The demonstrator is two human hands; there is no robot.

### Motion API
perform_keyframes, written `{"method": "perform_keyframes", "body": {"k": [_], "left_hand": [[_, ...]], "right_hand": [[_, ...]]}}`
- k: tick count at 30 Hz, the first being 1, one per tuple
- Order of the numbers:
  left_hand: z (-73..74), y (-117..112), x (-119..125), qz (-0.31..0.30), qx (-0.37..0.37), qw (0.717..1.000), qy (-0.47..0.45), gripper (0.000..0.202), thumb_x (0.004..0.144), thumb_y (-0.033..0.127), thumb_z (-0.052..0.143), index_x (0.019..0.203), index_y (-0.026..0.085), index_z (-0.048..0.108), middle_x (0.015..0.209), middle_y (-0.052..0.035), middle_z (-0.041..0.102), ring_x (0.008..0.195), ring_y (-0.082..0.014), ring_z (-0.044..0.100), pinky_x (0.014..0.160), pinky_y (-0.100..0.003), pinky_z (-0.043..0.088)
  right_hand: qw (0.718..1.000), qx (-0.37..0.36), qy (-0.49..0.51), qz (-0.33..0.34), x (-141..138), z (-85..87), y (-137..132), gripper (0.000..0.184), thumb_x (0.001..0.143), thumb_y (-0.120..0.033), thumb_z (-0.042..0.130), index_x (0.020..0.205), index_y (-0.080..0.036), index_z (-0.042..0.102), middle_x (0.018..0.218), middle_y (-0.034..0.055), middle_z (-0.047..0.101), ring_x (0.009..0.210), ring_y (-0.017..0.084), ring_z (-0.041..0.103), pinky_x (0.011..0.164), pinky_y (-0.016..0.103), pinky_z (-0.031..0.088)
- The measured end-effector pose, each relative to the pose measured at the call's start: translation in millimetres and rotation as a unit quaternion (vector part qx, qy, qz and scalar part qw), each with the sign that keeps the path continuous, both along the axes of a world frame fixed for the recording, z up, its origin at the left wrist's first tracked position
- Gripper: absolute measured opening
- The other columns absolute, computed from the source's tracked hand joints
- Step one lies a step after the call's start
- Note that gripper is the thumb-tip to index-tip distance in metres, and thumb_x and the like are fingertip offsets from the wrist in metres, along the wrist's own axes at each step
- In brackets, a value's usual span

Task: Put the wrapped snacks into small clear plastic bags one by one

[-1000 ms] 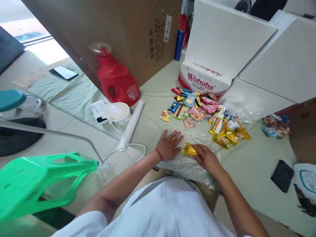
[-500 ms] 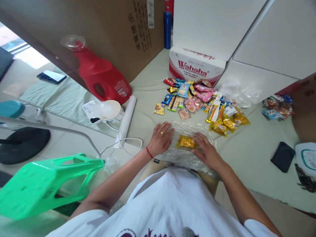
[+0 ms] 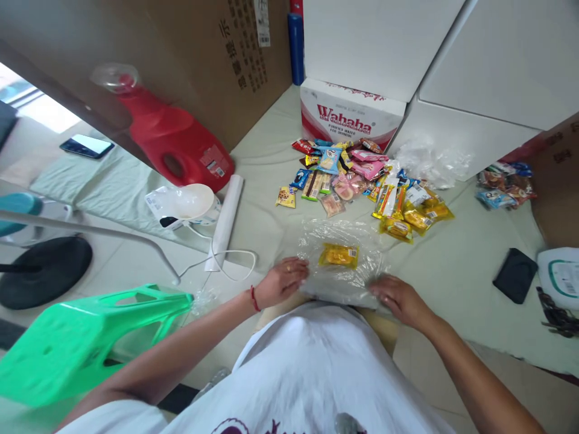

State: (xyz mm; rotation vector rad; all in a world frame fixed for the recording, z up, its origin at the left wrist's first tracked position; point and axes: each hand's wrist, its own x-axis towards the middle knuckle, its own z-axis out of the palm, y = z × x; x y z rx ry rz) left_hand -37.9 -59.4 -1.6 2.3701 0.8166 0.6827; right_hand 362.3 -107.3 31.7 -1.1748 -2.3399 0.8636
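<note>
A crinkled clear plastic sheet (image 3: 312, 241) lies flat in front of me; I cannot tell whether it is a bag. On its middle rests a snack in a yellow wrapper (image 3: 339, 255), apart from both hands. My left hand (image 3: 284, 279), with a ring and a red bracelet, is closed at the sheet's near left edge, fingers together. At the near right edge, my right hand (image 3: 400, 296) has its fingers curled onto the plastic. Past the sheet lies a heap of small wrapped snacks (image 3: 346, 169), with more yellow-wrapped ones (image 3: 420, 214) at its right side.
Behind the snacks stand a Wahaba carton (image 3: 346, 117) and crumpled clear plastic (image 3: 429, 160). To the left are a red jug (image 3: 176, 141), a white roll (image 3: 225, 223), a cup (image 3: 196, 202) with a cable and a green stool (image 3: 85, 337). A black wallet-like item (image 3: 515, 276) lies right.
My right hand has left the yellow-wrapped snack and moved down and right to the sheet's near edge. My left hand has slid down towards me, its fingers now drawn together.
</note>
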Motion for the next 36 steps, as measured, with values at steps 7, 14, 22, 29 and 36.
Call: {"method": "perform_keyframes", "body": {"k": [7,14,22,29,36], "left_hand": [[17.3,74,28,0.288,-0.098,0.945,0.117,0.015,0.088,0.026,0.058,0.078,0.020,0.067,0.085,-0.0082,0.070,0.090,-0.0254,0.064,0.098,-0.048,0.048],[22.2,68,31,0.411,-0.025,0.910,0.041,0.015,0.091,0.025,0.056,0.089,0.021,0.070,0.094,-0.0100,0.066,0.096,-0.0271,0.057,0.093,-0.045,0.048],[52.4,55,75,0.236,0.082,0.967,0.041,0.055,0.098,0.043,0.053,0.146,0.015,0.050,0.125,-0.0147,0.069,0.129,-0.0324,0.050,0.104,-0.050,0.034],[50.8,86,94,0.113,-0.007,0.970,0.214,0.034,0.090,0.041,0.060,0.109,0.015,0.071,0.089,-0.0144,0.070,0.108,-0.0340,0.056,0.094,-0.054,0.031],[59.2,40,69,0.029,0.157,0.982,0.104,0.020,0.100,0.023,0.052,0.095,0.021,0.071,0.082,-0.0061,0.070,0.099,-0.0234,0.060,0.094,-0.047,0.034]], "right_hand": [[0.965,-0.108,-0.173,-0.164,-16,37.5,105,0.026,0.096,-0.034,0.052,0.100,-0.018,0.072,0.088,0.0077,0.075,0.079,0.022,0.067,0.070,0.029,0.048],[0.963,-0.022,-0.206,-0.173,-20,48.2,135,0.036,0.098,-0.038,0.051,0.120,-0.018,0.071,0.103,0.0112,0.075,0.087,0.024,0.067,0.074,0.032,0.047],[0.966,0.053,-0.111,-0.226,-18,32.8,137,0.037,0.101,-0.038,0.044,0.116,-0.019,0.072,0.111,0.0113,0.074,0.102,0.026,0.067,0.090,0.037,0.051],[0.888,-0.044,-0.383,-0.251,22,42.6,151,0.055,0.089,-0.043,0.065,0.140,-0.024,0.062,0.130,0.0133,0.065,0.111,0.031,0.064,0.078,0.034,0.049],[0.911,0.002,-0.315,-0.268,38,48.9,134,0.051,0.090,-0.043,0.064,0.137,-0.022,0.065,0.124,0.0122,0.070,0.108,0.030,0.066,0.083,0.035,0.049]]}}
